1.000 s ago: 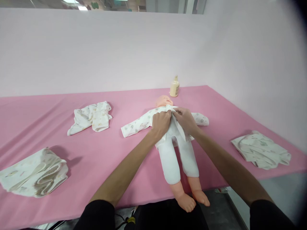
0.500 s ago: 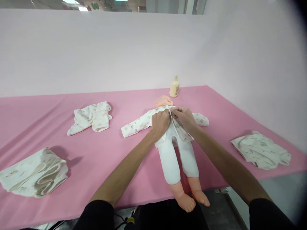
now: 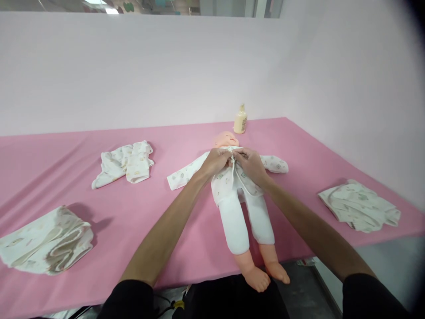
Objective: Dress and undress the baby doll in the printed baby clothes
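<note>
On its back lies a baby doll (image 3: 233, 221), head away from me and feet over the table's near edge. It wears a white printed baby shirt (image 3: 223, 185), sleeves spread to both sides and the front flaps hanging apart low down. At the upper chest my left hand (image 3: 217, 160) pinches one front edge of the shirt. My right hand (image 3: 249, 163) pinches the opposite edge, its fingertips almost touching the left ones. Whatever fastener lies between the fingertips is hidden.
A pink-covered table (image 3: 133, 230) carries several things. Folded printed cloth (image 3: 46, 241) sits at the near left, small printed clothing (image 3: 126, 161) farther back, another folded cloth (image 3: 360, 206) at right. A cream pump bottle (image 3: 240, 120) stands behind the doll's head. White walls border the back and right.
My left hand has shifted slightly up and turned, and both hands' fingertips have come together at the shirt front. The left flap now lies lower, uncovered by the hand.
</note>
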Demonstrator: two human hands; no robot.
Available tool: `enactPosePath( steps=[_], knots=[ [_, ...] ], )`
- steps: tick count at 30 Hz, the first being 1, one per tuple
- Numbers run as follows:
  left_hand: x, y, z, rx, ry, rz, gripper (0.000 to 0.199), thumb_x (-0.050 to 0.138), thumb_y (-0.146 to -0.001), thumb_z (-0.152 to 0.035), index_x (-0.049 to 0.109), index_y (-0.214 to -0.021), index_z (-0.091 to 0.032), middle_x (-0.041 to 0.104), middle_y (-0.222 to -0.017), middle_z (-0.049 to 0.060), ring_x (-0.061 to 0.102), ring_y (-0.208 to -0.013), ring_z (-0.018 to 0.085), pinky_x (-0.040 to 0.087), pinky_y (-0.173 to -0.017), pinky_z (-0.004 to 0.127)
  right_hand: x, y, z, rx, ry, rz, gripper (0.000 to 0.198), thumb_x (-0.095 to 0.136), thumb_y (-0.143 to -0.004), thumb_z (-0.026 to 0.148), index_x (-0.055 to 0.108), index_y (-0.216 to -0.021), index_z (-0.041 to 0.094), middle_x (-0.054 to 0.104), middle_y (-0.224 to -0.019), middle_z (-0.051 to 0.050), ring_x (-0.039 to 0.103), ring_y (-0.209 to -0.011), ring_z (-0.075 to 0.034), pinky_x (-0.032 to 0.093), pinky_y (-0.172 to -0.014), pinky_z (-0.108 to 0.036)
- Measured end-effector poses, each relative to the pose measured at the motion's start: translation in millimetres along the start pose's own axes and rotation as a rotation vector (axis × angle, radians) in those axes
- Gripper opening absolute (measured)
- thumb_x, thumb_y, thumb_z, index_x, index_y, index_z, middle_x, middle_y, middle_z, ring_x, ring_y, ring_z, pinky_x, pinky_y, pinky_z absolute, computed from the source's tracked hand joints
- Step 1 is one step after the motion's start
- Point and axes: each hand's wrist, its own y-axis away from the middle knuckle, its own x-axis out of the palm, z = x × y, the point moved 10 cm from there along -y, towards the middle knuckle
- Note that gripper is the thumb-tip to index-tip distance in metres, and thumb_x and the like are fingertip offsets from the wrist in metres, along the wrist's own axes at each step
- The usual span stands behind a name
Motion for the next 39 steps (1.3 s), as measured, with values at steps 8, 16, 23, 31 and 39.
enactPosePath(
  steps=[8, 16, 23, 31, 39],
  knots=[
    [-6, -1, 4, -0.019, 0.050, -0.028, 0.025, 0.051, -0.081, -0.014, 0.047, -0.056, -0.016, 0.042, -0.053, -0.003, 0.034, -0.048, 0.006, 0.025, -0.050, 0.021, 5, 5, 15, -0.148, 0.167, 0.057, 0.025, 0.055, -0.095, 0.032, 0.076, -0.099, 0.022, 0.072, -0.101, -0.006, 0.064, -0.096, -0.021, 0.047, -0.089, -0.034],
    [-1, -3, 4, 0.068, 0.016, -0.013, 0.031, 0.048, -0.092, -0.021, 0.041, -0.062, -0.019, 0.037, -0.051, -0.004, 0.032, -0.044, 0.007, 0.023, -0.046, 0.022, -1, 12, 22, -0.274, 0.321, -0.034, 0.025, 0.054, -0.099, 0.032, 0.075, -0.105, 0.020, 0.069, -0.094, -0.008, 0.061, -0.090, -0.022, 0.047, -0.087, -0.034],
    [-2, -6, 7, 0.049, 0.088, -0.051, 0.031, 0.048, -0.091, -0.018, 0.037, -0.062, -0.019, 0.031, -0.053, -0.005, 0.028, -0.046, 0.006, 0.021, -0.047, 0.022, 2, 17, 24, -0.250, 0.291, 0.032, 0.029, 0.051, -0.101, 0.034, 0.075, -0.114, 0.024, 0.069, -0.100, -0.007, 0.061, -0.099, -0.023, 0.047, -0.092, -0.037],
    [-6, -2, 4, -0.018, 0.037, -0.058, 0.036, 0.050, -0.093, -0.024, 0.040, -0.059, -0.018, 0.035, -0.054, -0.004, 0.029, -0.048, 0.007, 0.024, -0.049, 0.022, 8, 19, 21, -0.164, 0.250, 0.124, 0.038, 0.048, -0.098, 0.028, 0.068, -0.130, 0.024, 0.061, -0.101, -0.007, 0.059, -0.099, -0.022, 0.048, -0.091, -0.037],
    [-13, 15, -9, -0.018, -0.231, -0.022, 0.017, 0.060, -0.088, -0.035, 0.055, -0.088, -0.019, 0.059, -0.074, 0.000, 0.051, -0.061, 0.012, 0.037, -0.055, 0.024, -6, 31, 15, 0.002, 0.297, 0.131, 0.047, 0.065, -0.088, 0.036, 0.061, -0.131, 0.017, 0.061, -0.104, -0.008, 0.058, -0.092, -0.022, 0.049, -0.083, -0.037]
  ],
)
